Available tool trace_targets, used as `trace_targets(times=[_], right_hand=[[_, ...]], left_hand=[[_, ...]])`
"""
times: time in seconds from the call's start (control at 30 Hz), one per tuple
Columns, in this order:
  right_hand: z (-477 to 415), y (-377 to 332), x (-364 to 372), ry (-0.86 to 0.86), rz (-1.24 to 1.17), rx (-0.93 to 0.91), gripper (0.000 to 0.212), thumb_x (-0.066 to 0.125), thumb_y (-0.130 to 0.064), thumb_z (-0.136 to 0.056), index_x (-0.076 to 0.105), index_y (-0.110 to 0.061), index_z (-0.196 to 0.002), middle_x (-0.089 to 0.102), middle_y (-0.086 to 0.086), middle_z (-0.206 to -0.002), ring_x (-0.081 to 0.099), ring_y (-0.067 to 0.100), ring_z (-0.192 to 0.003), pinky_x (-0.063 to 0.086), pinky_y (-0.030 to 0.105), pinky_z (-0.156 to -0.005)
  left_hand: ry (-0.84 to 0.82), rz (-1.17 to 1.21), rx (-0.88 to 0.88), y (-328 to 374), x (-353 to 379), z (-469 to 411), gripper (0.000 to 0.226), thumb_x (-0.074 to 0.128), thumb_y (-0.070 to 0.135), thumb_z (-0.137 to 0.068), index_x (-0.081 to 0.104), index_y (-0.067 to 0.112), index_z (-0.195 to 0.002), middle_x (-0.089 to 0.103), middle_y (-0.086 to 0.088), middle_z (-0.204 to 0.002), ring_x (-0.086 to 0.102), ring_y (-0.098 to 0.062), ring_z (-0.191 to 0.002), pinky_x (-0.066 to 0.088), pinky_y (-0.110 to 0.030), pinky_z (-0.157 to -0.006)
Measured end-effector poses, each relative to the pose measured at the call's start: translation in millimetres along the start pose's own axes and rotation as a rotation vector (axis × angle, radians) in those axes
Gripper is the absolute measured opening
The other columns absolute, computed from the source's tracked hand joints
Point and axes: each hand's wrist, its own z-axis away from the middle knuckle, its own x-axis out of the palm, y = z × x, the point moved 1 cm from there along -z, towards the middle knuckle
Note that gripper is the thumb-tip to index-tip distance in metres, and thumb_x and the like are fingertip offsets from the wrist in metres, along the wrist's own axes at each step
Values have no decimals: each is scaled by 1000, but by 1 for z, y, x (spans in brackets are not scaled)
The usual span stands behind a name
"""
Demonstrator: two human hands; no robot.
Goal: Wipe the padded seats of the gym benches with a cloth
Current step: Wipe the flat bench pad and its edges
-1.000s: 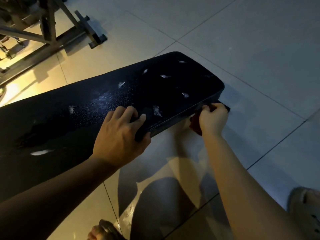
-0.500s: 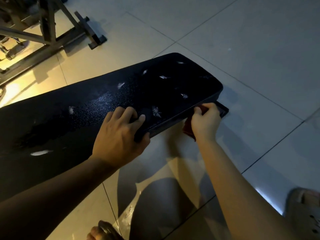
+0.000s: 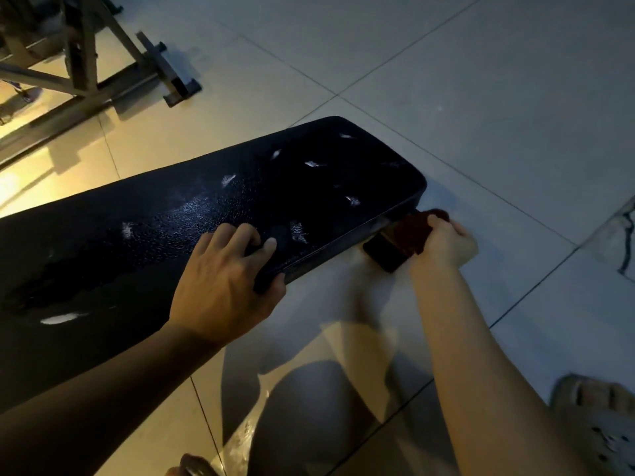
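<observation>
Head view.

- **Black padded bench seat** [image 3: 240, 207]: ran from 9 o'clock toward centre and was flecked with pale scuffs.
- **Left hand** [image 3: 223, 280]: fingers lay over the top and the thumb hooked under the near edge. It clamped the pad, probably to steady it.
- **Right hand** [image 3: 443, 245]: at 3 o'clock, fingers curled tight round a dark red cloth [image 3: 412, 230].
- **Cloth position:** held just below the seat's end corner, against a black frame foot [image 3: 386, 254], seemingly working that lower edge.
- **Metal rack frame** [image 3: 86, 63]: at 11 o'clock.
- **Sandal** [image 3: 604, 424]: at 5 o'clock, on the tile floor [image 3: 481, 80].
</observation>
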Motion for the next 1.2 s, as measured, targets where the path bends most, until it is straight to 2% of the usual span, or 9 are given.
trace_targets(times=[0.17,0.3,0.43,0.53,0.63,0.73,0.83,1.13,1.2], right_hand=[[35,14,9,-65,-68,69,29,74,-1,-84,62,-20,-103,69,6,-105,70,28,-96,62,45,-76],[60,15,3,-135,-96,74,28,70,2,-89,60,-12,-110,67,6,-99,69,21,-82,56,29,-51],[88,16,-6,-237,-2,103,26,70,1,-88,61,-12,-108,67,5,-97,67,18,-80,52,25,-48],[96,15,-11,-297,21,199,16,68,2,-85,63,-9,-97,72,6,-82,71,22,-71,55,31,-53],[77,13,-15,-192,39,163,13,66,-2,-84,66,-5,-97,72,13,-94,72,27,-78,58,38,-60],[52,8,-15,-55,-71,120,28,69,-2,-84,66,-2,-112,71,19,-107,74,31,-84,63,43,-63],[49,6,-4,-62,-116,94,32,72,-4,-86,65,-8,-117,71,15,-109,73,36,-94,64,51,-71],[113,30,-11,-247,17,72,31,66,-2,-95,57,-5,-124,68,7,-109,69,15,-86,53,17,-49],[127,33,-15,-290,41,68,29,67,-4,-95,59,-8,-122,69,9,-111,70,16,-86,54,18,-51]], left_hand=[[-11,-18,1,1,1,-1,61,45,55,-92,65,13,-131,52,-8,-112,48,-28,-102,45,-43,-85],[12,-8,7,1,1,-1,59,49,53,-92,66,12,-130,53,-8,-111,48,-28,-101,44,-43,-85],[19,-6,14,1,0,-1,58,50,52,-92,66,12,-130,52,-7,-110,48,-27,-100,43,-42,-84],[29,10,10,2,0,-1,57,50,53,-91,66,12,-129,53,-7,-110,49,-28,-100,44,-43,-83],[31,15,13,2,0,-1,57,50,52,-91,67,12,-128,53,-7,-110,49,-28,-100,44,-43,-83],[28,4,18,1,1,-1,57,50,52,-92,66,12,-129,53,-8,-110,48,-28,-101,42,-42,-84],[16,-8,17,1,2,-1,58,49,53,-92,65,12,-131,52,-8,-111,48,-28,-102,43,-42,-85],[5,38,6,3,-3,-1,57,46,52,-92,68,13,-127,51,-6,-106,48,-27,-99,45,-44,-83],[6,74,-4,4,-5,-2,55,47,49,-91,69,13,-126,50,-4,-104,46,-26,-96,44,-44,-82]])
